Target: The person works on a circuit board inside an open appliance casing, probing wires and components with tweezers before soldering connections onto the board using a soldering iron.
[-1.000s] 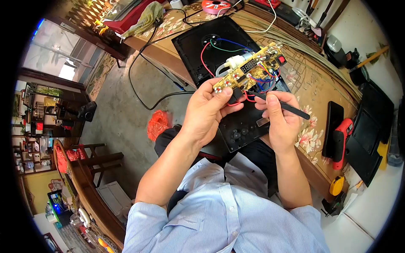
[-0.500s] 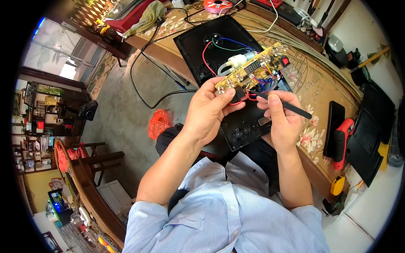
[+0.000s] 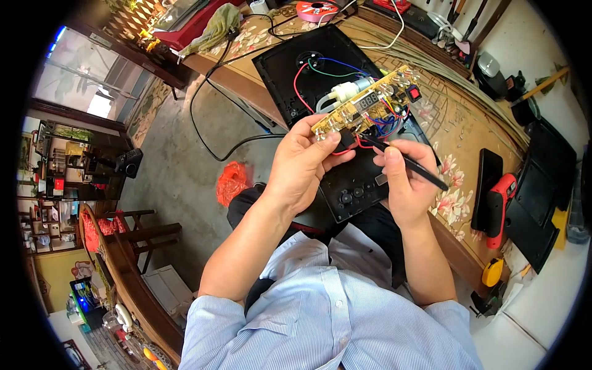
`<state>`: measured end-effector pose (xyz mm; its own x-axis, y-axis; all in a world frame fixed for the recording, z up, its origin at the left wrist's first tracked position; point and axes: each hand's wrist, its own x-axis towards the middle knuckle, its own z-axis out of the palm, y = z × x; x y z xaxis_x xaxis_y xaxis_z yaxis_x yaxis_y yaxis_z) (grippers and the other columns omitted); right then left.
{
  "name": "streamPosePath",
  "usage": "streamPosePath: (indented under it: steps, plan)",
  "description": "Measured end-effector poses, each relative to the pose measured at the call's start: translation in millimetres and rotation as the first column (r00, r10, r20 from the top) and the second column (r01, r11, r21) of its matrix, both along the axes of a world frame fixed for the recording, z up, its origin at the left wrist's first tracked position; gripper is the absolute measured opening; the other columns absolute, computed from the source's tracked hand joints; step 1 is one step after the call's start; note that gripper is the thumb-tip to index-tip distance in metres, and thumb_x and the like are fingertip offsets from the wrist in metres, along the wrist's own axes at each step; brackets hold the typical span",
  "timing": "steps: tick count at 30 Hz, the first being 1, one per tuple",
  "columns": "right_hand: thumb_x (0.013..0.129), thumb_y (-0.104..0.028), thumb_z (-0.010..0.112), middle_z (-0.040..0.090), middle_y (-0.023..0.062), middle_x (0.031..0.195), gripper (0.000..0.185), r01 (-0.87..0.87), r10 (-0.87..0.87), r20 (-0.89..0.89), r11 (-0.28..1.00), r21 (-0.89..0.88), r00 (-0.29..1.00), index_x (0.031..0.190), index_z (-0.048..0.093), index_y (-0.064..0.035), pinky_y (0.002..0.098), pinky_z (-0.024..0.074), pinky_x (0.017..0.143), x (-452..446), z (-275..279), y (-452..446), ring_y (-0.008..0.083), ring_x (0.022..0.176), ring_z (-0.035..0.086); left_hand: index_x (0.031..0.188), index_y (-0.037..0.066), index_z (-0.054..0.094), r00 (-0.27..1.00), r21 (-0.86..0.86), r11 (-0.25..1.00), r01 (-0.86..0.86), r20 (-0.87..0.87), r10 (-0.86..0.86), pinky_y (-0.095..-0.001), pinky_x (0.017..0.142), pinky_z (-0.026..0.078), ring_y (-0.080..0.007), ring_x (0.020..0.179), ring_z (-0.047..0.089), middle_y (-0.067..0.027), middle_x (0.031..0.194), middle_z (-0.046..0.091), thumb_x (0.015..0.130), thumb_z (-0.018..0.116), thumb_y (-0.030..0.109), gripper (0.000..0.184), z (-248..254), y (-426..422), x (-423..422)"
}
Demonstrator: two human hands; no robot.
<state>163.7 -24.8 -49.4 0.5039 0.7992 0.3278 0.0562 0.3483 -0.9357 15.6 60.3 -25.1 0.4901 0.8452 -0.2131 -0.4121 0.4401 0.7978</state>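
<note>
My left hand (image 3: pixel 308 151) grips the lower left end of a yellow circuit board (image 3: pixel 347 115), which is tilted and carries a digit display and several coloured wires. Between the thumb and fingers of my right hand (image 3: pixel 407 176) is a pair of black tweezers (image 3: pixel 425 174); their tip is by the wires and black part at the board's lower edge. Behind the board, a black housing (image 3: pixel 280 65) lies open, joined by red, green and blue wires. A white cylindrical part (image 3: pixel 346 90) sits beside the board. Below my hands is a black panel (image 3: pixel 342 206) with round knobs.
On the floral-topped table (image 3: pixel 453 117) lie long thin strips, a pink reel (image 3: pixel 316 9) and black cables. A red power tool (image 3: pixel 501 209), a yellow tape measure (image 3: pixel 492 271) and black panels are at the right. An orange-red bag (image 3: pixel 232 182) rests on the floor.
My right hand has moved slightly down, and the tweezers now slant more steeply. The board has shifted and tilted a little in my left hand.
</note>
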Motion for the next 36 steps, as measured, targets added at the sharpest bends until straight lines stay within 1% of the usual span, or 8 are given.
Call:
streamPosePath:
  steps: [1,2,4,7,9,18,28,36]
  plan:
    - [0.089,-0.009,0.065,0.066,0.0089,0.085,0.019,0.000,0.000,0.000,1.000,0.000,1.000,0.102,0.056,0.0013,0.0256,0.0521,0.067,0.4,-4.1,-0.1,0.0141,0.076,0.065,0.119,0.001,0.046,1.000,-0.004,1.000,0.004,0.003,-0.004,-0.0387,0.086,0.056,-0.0240,0.100,0.063,-0.0126,0.114,0.060,0.093,0.055,0.006,0.028,-0.4,0.2,-0.4]
    - [0.087,-0.007,0.066,0.066,0.0099,0.085,0.018,0.042,-0.052,0.202,0.998,0.056,0.978,0.100,0.057,0.0017,0.0263,0.0523,0.065,1.5,-9.2,-0.5,0.0159,0.073,0.065,0.119,0.001,0.046,1.000,-0.004,1.000,0.004,0.003,-0.004,-0.0387,0.086,0.056,-0.0240,0.100,0.063,-0.0126,0.114,0.060,0.093,0.055,0.006,0.028,-0.8,0.4,-0.4]
    - [0.081,-0.002,0.070,0.067,0.0133,0.086,0.017,0.044,-0.168,0.532,0.970,0.238,0.830,0.094,0.061,0.0021,0.0290,0.0527,0.062,2.6,4.1,4.7,0.0226,0.069,0.067,0.119,0.001,0.046,1.000,-0.008,1.000,0.011,0.018,-0.011,-0.0384,0.086,0.056,-0.0233,0.100,0.063,-0.0123,0.115,0.060,0.093,0.055,0.007,0.028,-1.4,1.2,-0.4]
    - [0.077,0.001,0.072,0.068,0.0145,0.087,0.019,0.015,-0.171,0.538,0.959,0.282,0.826,0.093,0.061,0.0014,0.0301,0.0531,0.062,0.1,2.6,11.2,0.0253,0.072,0.067,0.120,0.001,0.046,1.000,-0.010,1.000,0.012,0.019,-0.012,-0.0379,0.086,0.056,-0.0226,0.101,0.063,-0.0119,0.115,0.060,0.093,0.055,0.008,0.029,-0.7,0.8,-0.4]
    - [0.074,0.002,0.073,0.068,0.0146,0.087,0.022,0.017,-0.227,0.626,0.946,0.323,0.746,0.093,0.061,0.0009,0.0313,0.0534,0.062,1.0,1.3,11.8,0.0276,0.073,0.068,0.120,0.001,0.046,1.000,-0.010,1.000,0.012,0.019,-0.011,-0.0379,0.086,0.056,-0.0229,0.100,0.063,-0.0119,0.114,0.060,0.094,0.055,0.009,0.029,-1.1,0.8,-0.6]
    - [0.071,0.001,0.075,0.068,0.0135,0.090,0.029,-0.013,-0.259,0.713,0.936,0.351,0.652,0.096,0.061,-0.0024,0.0314,0.0527,0.059,0.5,-0.4,12.7,0.0270,0.070,0.067,0.117,0.000,0.047,1.000,-0.046,0.999,0.009,0.010,-0.009,-0.0367,0.083,0.056,-0.0221,0.096,0.063,-0.0116,0.111,0.060,0.094,0.055,0.010,0.026,2.6,1.8,-1.4]
    - [0.069,0.000,0.076,0.068,0.0135,0.095,0.033,-0.017,-0.263,0.746,0.939,0.345,0.612,0.098,0.062,-0.0044,0.0315,0.0524,0.059,0.4,-3.2,12.6,0.0266,0.069,0.066,0.116,0.000,0.048,1.000,-0.054,0.999,0.000,0.011,0.000,-0.0358,0.082,0.056,-0.0194,0.093,0.063,-0.0104,0.109,0.060,0.095,0.054,0.010,0.024,3.4,2.6,-0.8]
    - [0.072,-0.003,0.074,0.067,0.0158,0.100,0.032,-0.051,-0.252,0.759,0.935,0.351,0.601,0.102,0.063,-0.0060,0.0312,0.0521,0.058,2.0,-8.3,13.1,0.0270,0.072,0.066,0.116,-0.001,0.049,1.000,-0.047,0.999,0.002,-0.012,-0.003,-0.0349,0.083,0.056,-0.0190,0.093,0.063,-0.0106,0.110,0.060,0.096,0.053,0.012,0.025,5.0,3.1,-0.9]
